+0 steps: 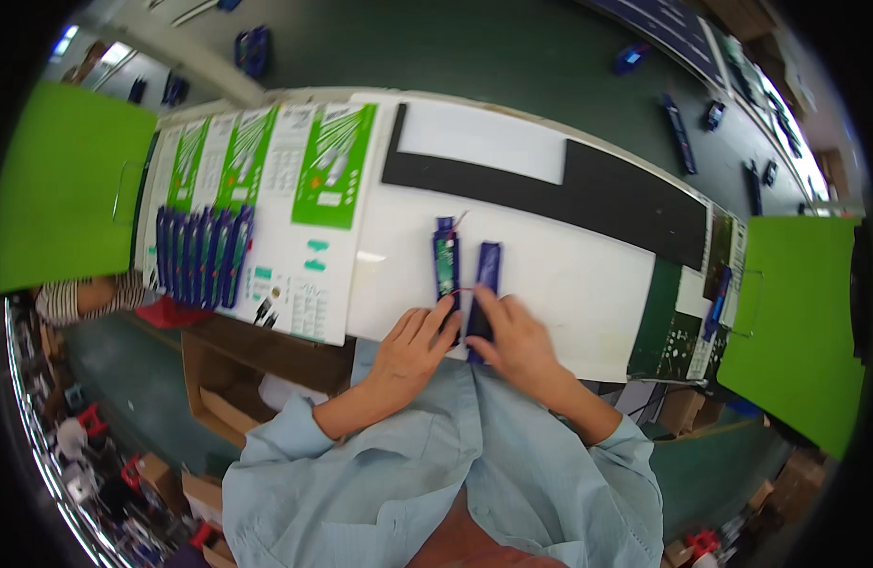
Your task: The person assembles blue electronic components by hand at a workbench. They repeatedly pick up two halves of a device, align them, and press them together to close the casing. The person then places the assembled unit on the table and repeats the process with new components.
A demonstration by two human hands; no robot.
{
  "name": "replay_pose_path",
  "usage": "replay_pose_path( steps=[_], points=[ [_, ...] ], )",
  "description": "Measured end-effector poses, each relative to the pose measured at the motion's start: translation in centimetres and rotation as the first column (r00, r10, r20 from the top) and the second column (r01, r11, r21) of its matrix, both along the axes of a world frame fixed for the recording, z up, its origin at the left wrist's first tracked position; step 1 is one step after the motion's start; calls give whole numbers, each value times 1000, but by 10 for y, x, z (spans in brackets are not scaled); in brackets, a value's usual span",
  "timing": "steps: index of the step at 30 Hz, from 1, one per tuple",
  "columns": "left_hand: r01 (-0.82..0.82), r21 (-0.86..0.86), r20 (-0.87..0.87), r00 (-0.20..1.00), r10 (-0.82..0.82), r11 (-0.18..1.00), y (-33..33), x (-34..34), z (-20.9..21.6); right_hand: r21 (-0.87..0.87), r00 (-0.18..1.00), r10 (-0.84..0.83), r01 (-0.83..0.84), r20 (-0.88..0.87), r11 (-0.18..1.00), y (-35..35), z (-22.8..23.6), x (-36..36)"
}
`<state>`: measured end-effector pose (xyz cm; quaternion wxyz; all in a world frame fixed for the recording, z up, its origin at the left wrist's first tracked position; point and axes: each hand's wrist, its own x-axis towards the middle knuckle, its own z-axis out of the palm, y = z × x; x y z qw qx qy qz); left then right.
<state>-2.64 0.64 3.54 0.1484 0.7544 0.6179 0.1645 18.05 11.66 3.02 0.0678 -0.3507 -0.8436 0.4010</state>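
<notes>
Two long, narrow blue parts lie side by side on the white work surface, pointing away from me. The left blue part [445, 256] carries a green circuit board on top, with thin wires at its far end. A plain dark blue part [488, 268] lies to its right. A thin reddish wire shows between them. My left hand [410, 352] has its fingers closed over the near end of the left part. My right hand [524, 346] grips the near half of the plain part between thumb and fingers. Both near ends are partly hidden by my fingers.
Several similar blue parts [203, 257] stand in a row on green and white printed sheets [334, 175] at left. A black strip [616, 204] crosses the far side of the table. Green panels [67, 185] flank both ends. Another blue part [717, 303] lies far right.
</notes>
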Motion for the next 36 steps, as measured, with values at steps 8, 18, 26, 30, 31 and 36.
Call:
replay_pose_path(
  steps=[8, 18, 26, 30, 31, 36],
  points=[
    [78, 180, -13, 997, -77, 981, 119, -41, 55, -137, 953, 121, -163, -277, 977, 167, 31, -7],
    [13, 448, -109, 993, 40, 894, 331, -85, -19, 587, 783, -565, 592, -260, 551, 437, -47, -63],
    [199, 97, -57, 979, -194, 975, 244, -6, -54, 692, 786, -570, 550, -239, 468, 491, -95, -8],
    [148, 84, -47, 988, -145, 985, 240, -19, -55, 707, 772, -484, 606, -411, 365, 454, -75, 37],
    [147, 84, -52, 988, -143, 986, 239, -18, -55, 733, 767, -505, 595, -395, 330, 443, -76, 58],
    [174, 95, -55, 984, -169, 980, 250, -6, -61, 734, 734, -632, 568, -248, 373, 409, -100, 129]
  ],
)
